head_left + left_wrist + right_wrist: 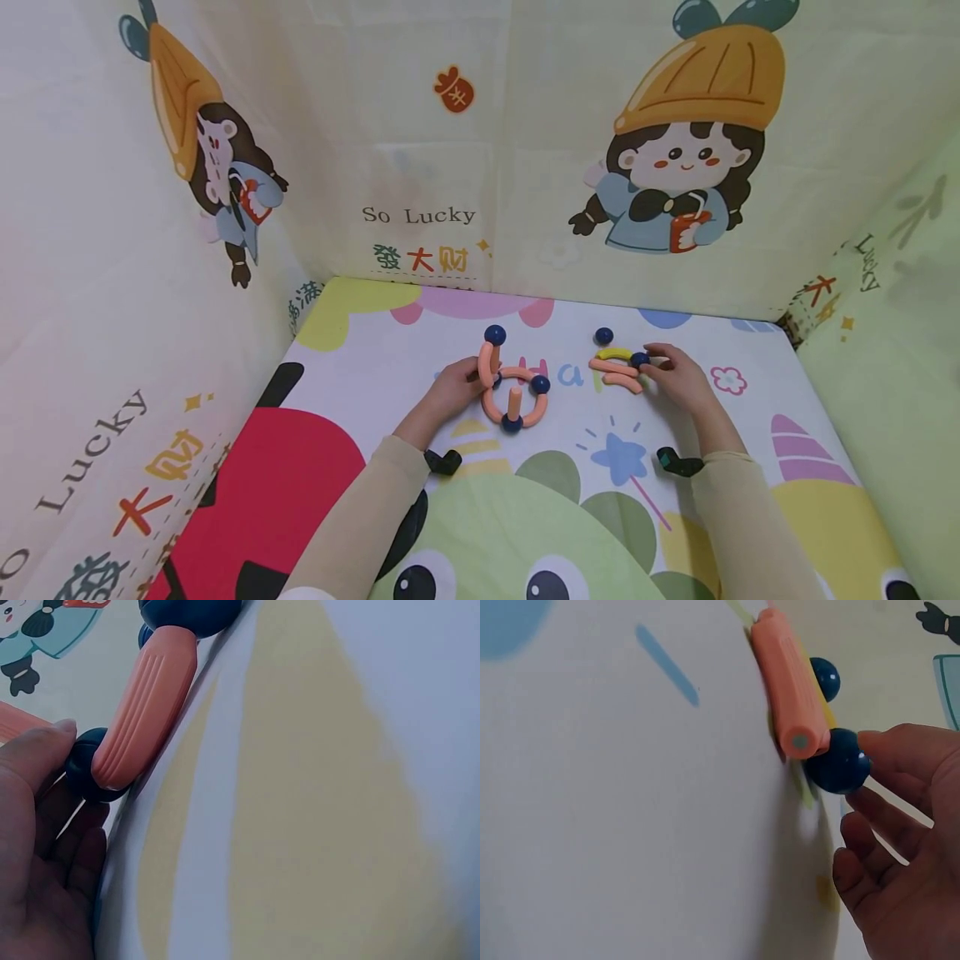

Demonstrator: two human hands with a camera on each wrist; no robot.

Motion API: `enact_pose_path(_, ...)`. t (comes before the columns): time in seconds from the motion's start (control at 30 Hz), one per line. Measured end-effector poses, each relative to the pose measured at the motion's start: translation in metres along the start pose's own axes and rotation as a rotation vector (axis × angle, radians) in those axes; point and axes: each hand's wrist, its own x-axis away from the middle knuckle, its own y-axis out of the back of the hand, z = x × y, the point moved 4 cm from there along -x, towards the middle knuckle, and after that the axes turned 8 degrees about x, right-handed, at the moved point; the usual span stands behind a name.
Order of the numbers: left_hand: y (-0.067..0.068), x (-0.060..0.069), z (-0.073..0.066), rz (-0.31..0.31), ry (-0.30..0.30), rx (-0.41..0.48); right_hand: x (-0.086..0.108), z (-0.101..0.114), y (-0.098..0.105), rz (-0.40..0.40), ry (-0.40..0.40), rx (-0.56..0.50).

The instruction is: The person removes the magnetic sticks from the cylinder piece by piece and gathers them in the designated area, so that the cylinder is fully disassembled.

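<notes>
My left hand (pixel 454 388) pinches a dark blue ball (pixel 87 761) at the left side of a ring built from curved orange rods (pixel 537 411) and dark blue balls. One short orange rod (pixel 514 403) stands up from the ring's front ball (pixel 512 423). Another rises at the left, topped by a blue ball (pixel 495 335). Between thumb and fingers, my right hand (pixel 684 382) holds a loose-looking blue ball (pixel 841 762). That ball touches or nearly touches a yellow curved rod (pixel 615 354) and an orange rod (pixel 786 682).
A further blue ball (pixel 603 336) lies behind the yellow rod. In front of the right-hand pieces rests a curved orange rod (pixel 622 383). The printed table mat (pixel 555 454) meets patterned cloth walls (pixel 525 208) at the back and both sides.
</notes>
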Motion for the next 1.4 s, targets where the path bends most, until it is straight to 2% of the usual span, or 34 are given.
enact_pose_path(0.1,0.001,0.0,-0.001,-0.005,-0.006,-0.007,0.004,0.008,0.005,-0.064,0.055,0.015)
enact_pose_path(0.23,0.001,-0.001,-0.002,-0.008,-0.003,-0.018,0.015,0.035,0.009,-0.113,0.128,-0.003)
enact_pose_path(0.4,0.001,-0.001,0.0,-0.009,-0.001,-0.015,0.027,0.076,0.003,-0.047,0.153,-0.07)
enact_pose_path(0.47,0.0,-0.002,0.001,-0.006,0.002,-0.011,0.033,0.092,-0.001,-0.023,0.2,-0.102)
enact_pose_path(0.63,-0.001,-0.003,0.004,-0.003,0.014,-0.018,0.048,0.125,-0.014,0.001,0.367,-0.097)
enact_pose_path(0.77,-0.002,-0.003,0.004,-0.001,0.017,-0.022,0.057,0.142,-0.03,0.064,0.437,-0.119)
enact_pose_path(0.9,-0.001,-0.002,0.003,-0.002,-0.002,-0.03,0.067,0.155,-0.048,0.153,0.497,-0.208)
enact_pose_path(1.17,-0.001,-0.001,0.001,0.002,-0.003,-0.03,0.079,0.165,-0.091,0.351,0.488,-0.348)
enact_pose_path(1.33,-0.001,-0.001,0.0,-0.003,-0.011,-0.035,0.08,0.165,-0.112,0.402,0.406,-0.396)
enact_pose_path(1.4,-0.001,0.0,0.0,-0.007,-0.013,-0.038,0.081,0.167,-0.116,0.416,0.409,-0.42)
